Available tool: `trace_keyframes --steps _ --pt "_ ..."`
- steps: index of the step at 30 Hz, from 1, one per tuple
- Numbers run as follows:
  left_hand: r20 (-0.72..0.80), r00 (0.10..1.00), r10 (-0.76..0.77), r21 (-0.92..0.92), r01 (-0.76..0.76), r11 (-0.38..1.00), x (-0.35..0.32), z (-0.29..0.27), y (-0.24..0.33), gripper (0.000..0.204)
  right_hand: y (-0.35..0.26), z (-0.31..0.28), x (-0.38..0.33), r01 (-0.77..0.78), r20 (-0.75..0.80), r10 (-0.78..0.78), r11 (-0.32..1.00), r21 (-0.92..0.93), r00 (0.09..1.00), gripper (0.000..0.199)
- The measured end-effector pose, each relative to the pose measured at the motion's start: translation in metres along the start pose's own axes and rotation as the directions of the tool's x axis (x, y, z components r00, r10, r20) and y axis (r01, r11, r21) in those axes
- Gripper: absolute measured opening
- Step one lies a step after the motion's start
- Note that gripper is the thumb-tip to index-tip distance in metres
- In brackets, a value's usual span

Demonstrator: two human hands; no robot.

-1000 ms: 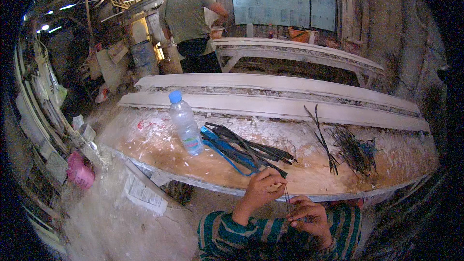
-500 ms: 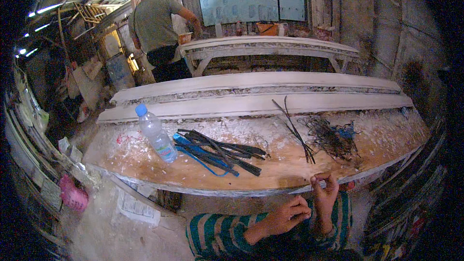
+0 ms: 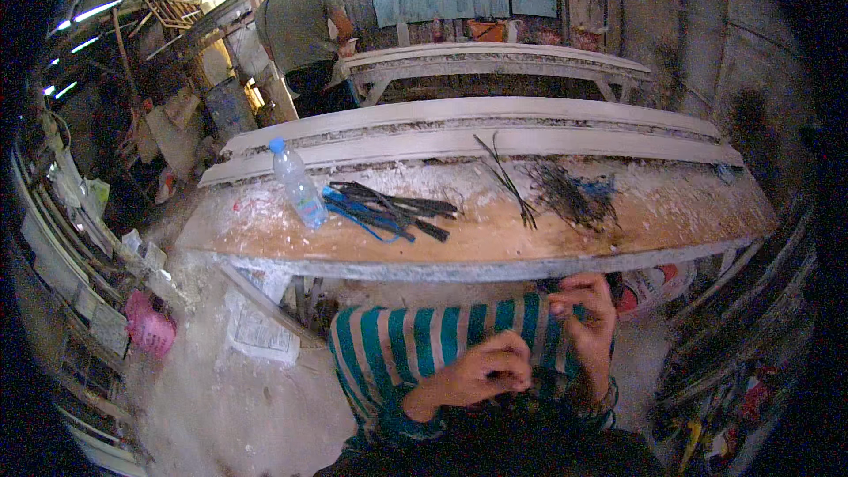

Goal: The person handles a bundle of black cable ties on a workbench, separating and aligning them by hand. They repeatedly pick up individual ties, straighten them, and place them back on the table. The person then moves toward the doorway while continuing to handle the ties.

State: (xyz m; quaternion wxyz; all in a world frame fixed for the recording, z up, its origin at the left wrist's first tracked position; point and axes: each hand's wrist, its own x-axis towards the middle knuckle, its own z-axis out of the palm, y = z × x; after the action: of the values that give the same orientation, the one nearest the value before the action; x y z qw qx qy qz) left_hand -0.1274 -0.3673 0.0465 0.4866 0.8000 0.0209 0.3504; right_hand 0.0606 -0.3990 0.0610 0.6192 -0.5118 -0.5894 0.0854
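In front of my striped teal and grey clothing, my left hand is held low with its fingers curled together. What they hold, if anything, cannot be made out. Higher and to the right, my right hand is raised near the table's front edge, thumb and fingertips pinched; anything between them is too small to tell. On the wooden table beyond lie a bundle of flat black strips with some blue, a few separate thin black strips, and a tangled heap of fine black strands with blue bits.
A clear plastic bottle with a blue cap leans left of the bundle. Long white mouldings run along the table's far side. Behind stands a white bench, with a person at its left end. A pink bag sits on the left floor.
The view has shifted, so the table appears higher. My hands are lower relative to the table edge, and my left hand is farther from the right. The person behind has turned toward the bench.
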Motion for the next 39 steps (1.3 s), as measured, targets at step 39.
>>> trace_keyframes --steps 39 --pt "-0.539 0.798 -0.269 0.191 0.427 0.884 -0.025 -0.107 -0.018 0.01 0.083 0.019 0.045 -0.281 0.323 0.233 0.953 0.111 0.917 0.004"
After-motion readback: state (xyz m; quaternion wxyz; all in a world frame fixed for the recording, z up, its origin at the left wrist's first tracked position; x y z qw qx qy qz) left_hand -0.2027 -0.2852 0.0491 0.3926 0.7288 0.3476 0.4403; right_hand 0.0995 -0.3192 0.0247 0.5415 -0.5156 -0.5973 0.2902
